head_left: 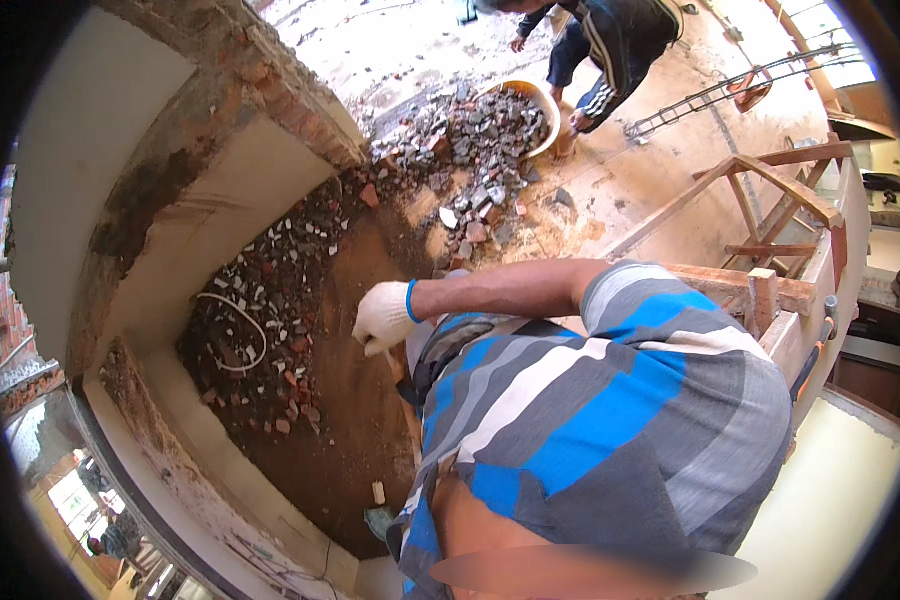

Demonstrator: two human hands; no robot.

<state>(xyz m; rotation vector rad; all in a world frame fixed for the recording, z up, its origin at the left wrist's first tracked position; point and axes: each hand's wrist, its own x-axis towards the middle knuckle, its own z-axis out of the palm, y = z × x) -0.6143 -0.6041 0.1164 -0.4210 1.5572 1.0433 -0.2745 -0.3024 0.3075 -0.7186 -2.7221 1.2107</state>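
Observation:
My right arm in a striped short sleeve reaches leftward across the view. It ends in my right hand (383,318), which wears a white knitted glove with a blue cuff. Its fingers are curled closed, and what they hold, if anything, I cannot make out. Just below it, a strip of wood (410,415) shows along my shirt, partly hidden. My left hand is out of view. Brown dirt floor lies beneath the glove. Beyond it is a heap of broken rubble (285,325) with a loop of white tubing (263,335).
A co-worker (620,50) bends at a yellowish basin (545,115) beside more rubble (460,135). Broken brick wall edges (310,100) stand at left. Wooden framing (760,210) is at right, a metal lattice bar (740,92) behind. A greenish-grey object (378,522) lies near the wall.

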